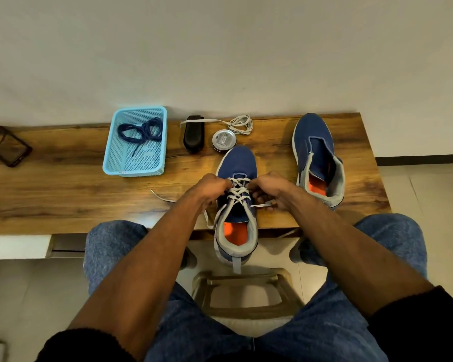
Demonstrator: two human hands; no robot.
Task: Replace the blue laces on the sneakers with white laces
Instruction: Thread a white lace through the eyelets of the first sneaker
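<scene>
Two sneakers [237,165] [317,152] stood at the bench's [63,194] near edge; our left hand [211,185] and right hand [268,188] pinched one white lace [237,192]; one spare [239,124] lay behind.

A plain room in a home, by the look of it: a wooden tabletop [63,184] set against a bare white wall [220,48]; tiled floor [416,184] at three o'clock; a plastic stool [242,293] beneath.

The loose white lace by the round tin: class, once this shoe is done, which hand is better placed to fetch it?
Probably the right hand. The spare white lace lies beyond the near shoe, slightly to its right, toward the unlaced shoe. The left hand would cross over.
</scene>
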